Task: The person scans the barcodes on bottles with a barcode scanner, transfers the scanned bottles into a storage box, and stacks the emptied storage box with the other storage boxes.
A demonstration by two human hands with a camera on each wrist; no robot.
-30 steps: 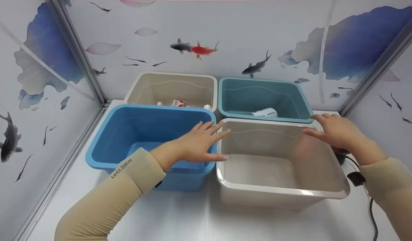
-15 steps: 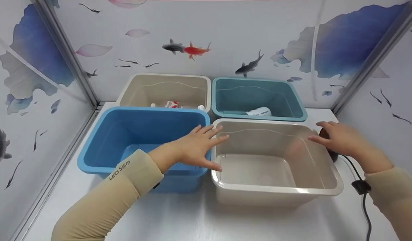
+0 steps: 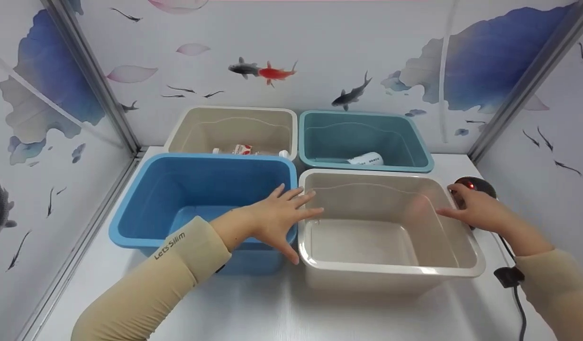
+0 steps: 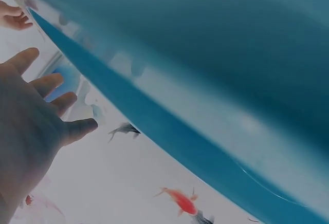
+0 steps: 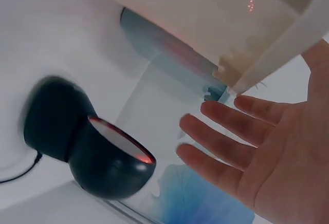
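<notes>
My left hand hovers with spread fingers over the right rim of the blue bin, beside the left rim of the front beige bin. It holds nothing. In the left wrist view that hand is palm-up in the picture, apart from the bin's blue wall. My right hand is near the front beige bin's right rim, partly in front of a black rounded device with a red light. The right wrist view shows its fingers extended, apart from the black device.
Behind stand another beige bin, with a red-and-white item and white caps visible, and a teal bin with a white cylindrical item. A black cable runs along the right. Printed walls enclose the table.
The head view has shifted slightly to the right. My left thumb has swung down and away from the beige bin. My right hand has come lower, uncovering more of the black device.
</notes>
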